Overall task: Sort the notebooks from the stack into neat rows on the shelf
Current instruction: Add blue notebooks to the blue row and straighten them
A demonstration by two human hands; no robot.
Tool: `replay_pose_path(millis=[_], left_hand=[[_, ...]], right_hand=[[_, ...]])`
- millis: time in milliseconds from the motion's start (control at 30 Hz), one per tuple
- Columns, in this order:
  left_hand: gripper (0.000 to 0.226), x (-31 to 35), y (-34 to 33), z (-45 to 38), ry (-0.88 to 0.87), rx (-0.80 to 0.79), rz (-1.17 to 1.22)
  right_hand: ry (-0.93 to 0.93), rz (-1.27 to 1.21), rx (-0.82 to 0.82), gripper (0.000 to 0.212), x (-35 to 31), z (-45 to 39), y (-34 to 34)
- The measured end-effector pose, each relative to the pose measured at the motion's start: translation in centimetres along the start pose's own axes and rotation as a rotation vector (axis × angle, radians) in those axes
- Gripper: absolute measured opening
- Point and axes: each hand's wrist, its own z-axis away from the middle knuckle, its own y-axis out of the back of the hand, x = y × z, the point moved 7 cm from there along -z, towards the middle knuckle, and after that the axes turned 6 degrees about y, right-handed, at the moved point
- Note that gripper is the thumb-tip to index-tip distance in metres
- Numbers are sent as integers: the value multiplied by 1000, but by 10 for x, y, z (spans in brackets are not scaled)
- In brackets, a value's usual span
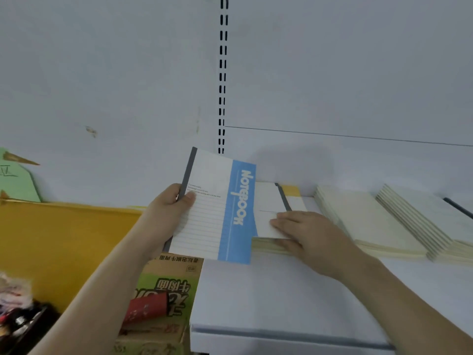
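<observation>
Notebook in hand: we see the left hand (171,206) holding a blue-and-white notebook (217,208) above the shelf (268,290), thumb on the cover and fingers (190,197) curled round its grey spine edge. The right hand (307,231) lies flat, fingers straight and close together, pressing on a low stack of notebooks (268,198) on the shelf. Just to its right sit two more cream stacks (371,221). A printed cardboard box (163,298) stands below left.
</observation>
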Motion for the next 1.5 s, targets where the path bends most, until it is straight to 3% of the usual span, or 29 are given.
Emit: replay_pose_path(millis=[67,200,400,467,533,600,700,800,900,1000,1067,1133,1167,1267,1333,1433,1500], left_hand=[[22,1,0,-2,-9,-22,-9],[19,6,7,-5,-45,-16,1],[19,10,8,-6,-34,-26,37],[19,14,9,-6,-38,-24,20],[18,19,13,-6,-35,1,11],[18,23,15,-7,-22,12,11],[18,29,6,-4,-17,-34,6],[21,31,-15,2,-2,-160,-1],[26,30,-36,11,17,-247,5],[20,29,-52,18,12,-350,-39],[29,29,-56,21,-38,-397,-151],[46,24,-56,21,-70,-398,-252],[43,22,-55,20,-80,-385,-253],[9,18,-48,18,-96,-293,-130],[10,17,-46,18,-56,-244,36],[14,20,-44,20,-38,-181,138],[15,20,-44,21,-38,-159,143]], right_hand=[[-7,56,23,34,-4,8,9],[-129,160,136,56,5,25,21],[-268,29,471,36,20,52,56],[-339,-166,657,24,28,64,79],[-445,-589,841,38,43,72,95],[-479,-952,840,56,47,74,96],[-469,-1112,758,64,42,66,101],[-444,-1260,557,71,30,51,87],[-275,-1121,427,49,12,37,81],[-305,-1223,349,43,19,31,69],[-344,-1212,297,41,19,13,66],[-473,-1196,272,46,36,8,56],[-526,-1151,278,47,44,10,52],[-542,-995,436,38,54,29,51],[-640,-1197,458,30,51,39,40],[-651,-1475,277,64,33,36,30],[-636,-1545,290,69,29,33,34]])
